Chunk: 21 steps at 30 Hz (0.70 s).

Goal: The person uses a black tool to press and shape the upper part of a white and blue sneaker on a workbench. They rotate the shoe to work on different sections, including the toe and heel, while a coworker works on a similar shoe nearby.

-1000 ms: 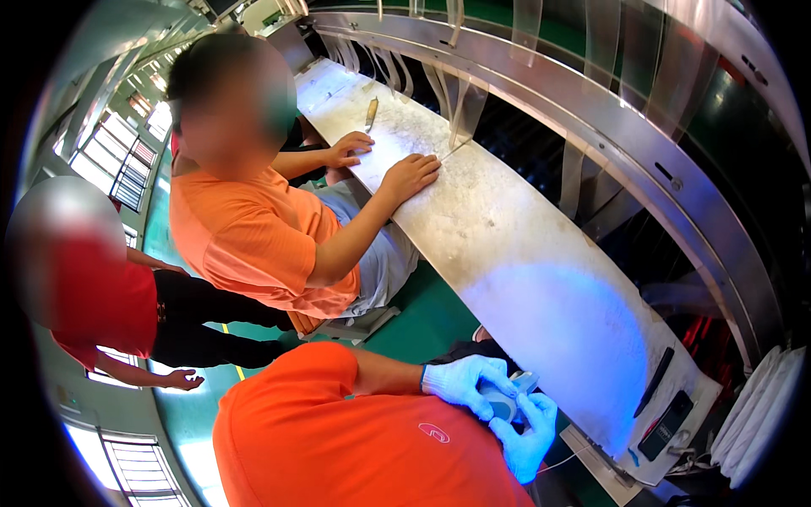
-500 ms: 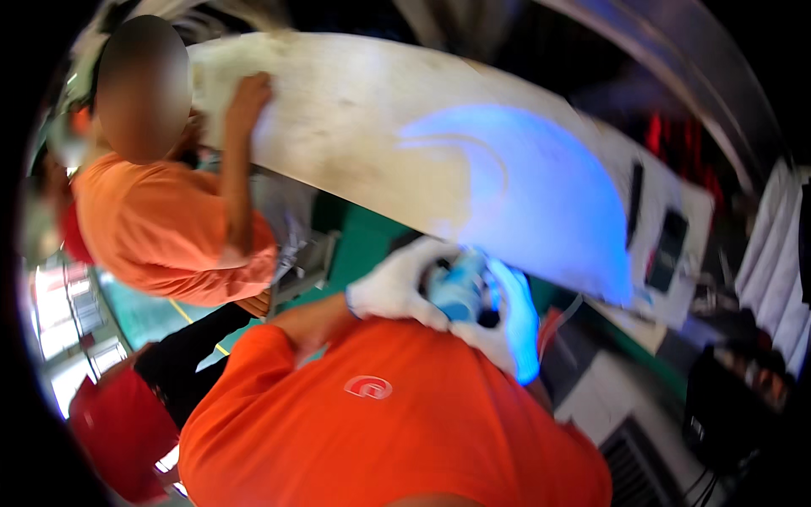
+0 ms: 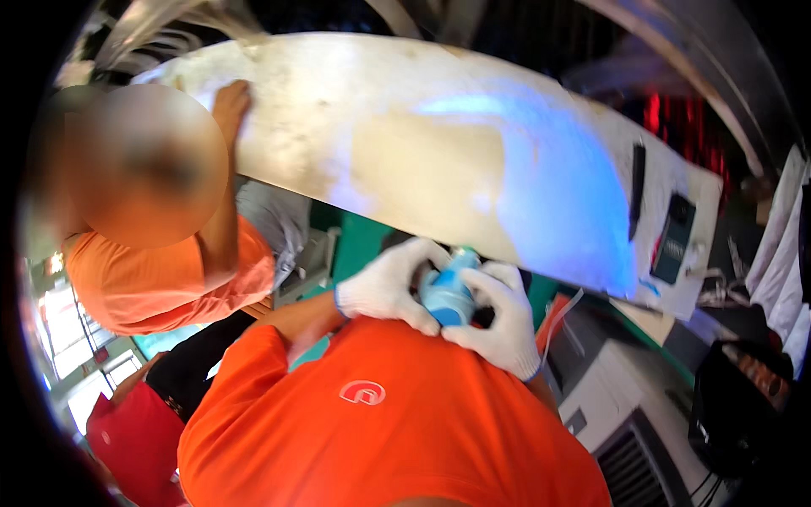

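A light-blue bottle-shaped piece (image 3: 448, 296) is held close to my chest, just off the near edge of the table. It has a rounded body, a darker blue base end and a narrow greenish tip leaning toward the table. My left hand (image 3: 384, 287), in a white knit glove, curls around its left side with the fingers and thumb bent. From the other side my right hand (image 3: 504, 325), gloved alike, grips it between thumb and fingers. The fingers partly hide the piece.
A long whitish table (image 3: 296, 127) stretches across in front, with a patch of blue light on its right. On its right end lie a dark bar (image 3: 637, 190) and a phone (image 3: 673, 241). A co-worker in orange (image 3: 160, 279) sits at left. A grey-white machine (image 3: 629, 389) stands at right.
The blue glow has left my right glove. Both hands still hold the piece, its tip now showing more plainly. The co-worker's head appears lower and nearer, and the view has shifted slightly.
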Motion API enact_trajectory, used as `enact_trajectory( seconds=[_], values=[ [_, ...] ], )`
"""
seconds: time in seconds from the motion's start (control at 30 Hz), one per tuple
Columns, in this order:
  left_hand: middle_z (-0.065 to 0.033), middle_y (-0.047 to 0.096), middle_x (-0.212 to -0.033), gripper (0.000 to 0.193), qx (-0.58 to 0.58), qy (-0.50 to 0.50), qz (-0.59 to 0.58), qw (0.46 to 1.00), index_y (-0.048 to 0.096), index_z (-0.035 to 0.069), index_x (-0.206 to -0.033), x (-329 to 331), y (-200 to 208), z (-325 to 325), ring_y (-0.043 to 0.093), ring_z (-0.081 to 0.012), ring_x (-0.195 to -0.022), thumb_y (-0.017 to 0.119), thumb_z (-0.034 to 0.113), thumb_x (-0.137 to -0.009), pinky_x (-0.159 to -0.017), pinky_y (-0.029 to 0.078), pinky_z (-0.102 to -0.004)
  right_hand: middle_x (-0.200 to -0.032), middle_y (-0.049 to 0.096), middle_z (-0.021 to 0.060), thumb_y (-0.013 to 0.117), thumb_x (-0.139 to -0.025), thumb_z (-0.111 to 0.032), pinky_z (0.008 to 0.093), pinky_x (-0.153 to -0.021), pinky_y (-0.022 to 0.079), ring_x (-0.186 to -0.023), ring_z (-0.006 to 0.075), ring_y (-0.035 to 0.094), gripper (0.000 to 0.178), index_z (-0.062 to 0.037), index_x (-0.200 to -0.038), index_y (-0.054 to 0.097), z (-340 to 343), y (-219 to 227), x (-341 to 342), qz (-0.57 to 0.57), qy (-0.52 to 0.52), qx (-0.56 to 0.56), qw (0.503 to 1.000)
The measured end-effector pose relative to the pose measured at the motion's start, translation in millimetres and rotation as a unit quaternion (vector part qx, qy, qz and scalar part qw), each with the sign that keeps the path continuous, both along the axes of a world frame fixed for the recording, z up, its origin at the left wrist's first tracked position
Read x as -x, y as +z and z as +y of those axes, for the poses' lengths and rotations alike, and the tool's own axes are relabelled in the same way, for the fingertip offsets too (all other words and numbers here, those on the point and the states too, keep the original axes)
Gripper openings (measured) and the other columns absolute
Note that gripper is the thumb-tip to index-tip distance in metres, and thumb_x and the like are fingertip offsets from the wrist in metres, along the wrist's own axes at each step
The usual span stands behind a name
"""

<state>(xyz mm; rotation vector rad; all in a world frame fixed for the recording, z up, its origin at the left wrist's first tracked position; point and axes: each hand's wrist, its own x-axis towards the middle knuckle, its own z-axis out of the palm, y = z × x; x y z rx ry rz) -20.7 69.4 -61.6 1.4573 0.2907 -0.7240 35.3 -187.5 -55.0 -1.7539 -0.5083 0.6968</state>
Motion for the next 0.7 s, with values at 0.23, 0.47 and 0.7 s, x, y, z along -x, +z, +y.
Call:
enact_trajectory(
  seconds=[0.23, 0.47, 0.7],
  values=[
    [-0.0129, 0.066, -0.137, 0.096, 0.067, 0.024, -0.101, 0.992, 0.057, 0.000, -0.139, 14, -28, -5, 0.063, -0.0220, -0.128, 0.109, 0.016, -0.061, -0.112, 0.053, -0.0386, -0.140, 0.055, 0.0149, 0.099, -0.068, -0.007, 0.0379, -0.097, 0.059, -0.118, 0.0257, 0.065, 0.115, 0.0044, -0.165, 0.038, 9, -11, 19, 0.146, -0.075, -0.096, 0.982],
    [-0.0117, 0.062, -0.134, 0.098, -0.004, -0.002, -0.337, 0.941, 0.056, 0.002, -0.138, 41, 128, 14, 0.062, -0.0204, -0.121, 0.110, 0.027, -0.060, -0.101, 0.056, -0.0373, -0.140, 0.053, 0.0182, 0.106, -0.061, -0.020, 0.0461, -0.102, 0.056, -0.125, 0.0340, 0.064, 0.129, 0.0040, -0.166, 0.035, 1, 107, 37, -0.234, -0.005, -0.174, 0.956],
    [-0.0108, 0.064, -0.122, 0.092, -0.210, 0.050, -0.433, 0.875, 0.062, 0.006, -0.133, 34, 116, 54, 0.068, -0.0234, -0.106, 0.108, 0.028, -0.056, -0.095, 0.058, -0.0367, -0.150, 0.057, 0.0216, 0.100, -0.070, -0.020, 0.0494, -0.115, 0.054, -0.136, 0.0412, 0.061, 0.118, -0.0039, -0.169, 0.039, 62, 106, -16, -0.324, 0.093, -0.156, 0.928]
  ],
)
